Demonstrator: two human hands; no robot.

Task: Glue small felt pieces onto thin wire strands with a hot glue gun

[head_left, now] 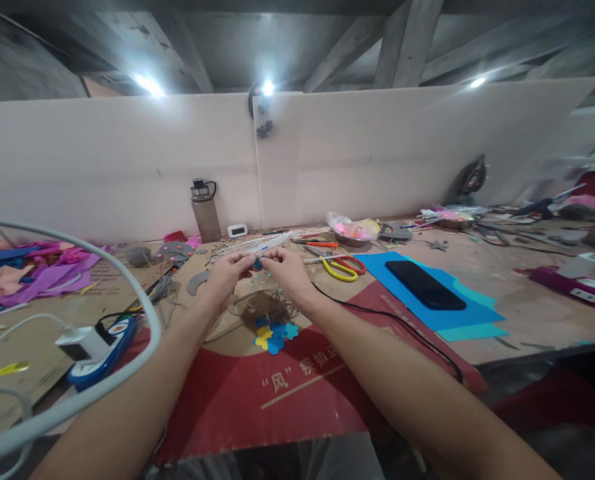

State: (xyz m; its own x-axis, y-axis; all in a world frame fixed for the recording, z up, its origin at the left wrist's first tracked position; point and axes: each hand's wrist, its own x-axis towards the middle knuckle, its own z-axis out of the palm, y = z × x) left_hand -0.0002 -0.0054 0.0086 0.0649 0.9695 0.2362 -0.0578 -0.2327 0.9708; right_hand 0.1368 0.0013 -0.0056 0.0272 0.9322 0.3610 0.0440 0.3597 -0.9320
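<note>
Fingertips of my left hand [231, 272] and my right hand [286, 270] meet over the cardboard, both pinching a small blue piece [257, 265]. Its exact shape is too small to make out. Below the hands, toward me, lie blue, yellow and light-blue flower-shaped cutouts [276, 335]. Thin grey strands or wires [272, 303] are tangled between the hands and the cutouts. Just right of my right hand are scissors with yellow and red handles [341, 268] and an orange-handled tool [322, 245].
Blue sheets [377, 270] with a black phone [425, 285] lie right. A purple glue gun [572, 283] is farther right. Left are a power strip [102, 353], a looping white cable [150, 313] and coloured scraps [52, 280]. A bottle [205, 213] stands behind.
</note>
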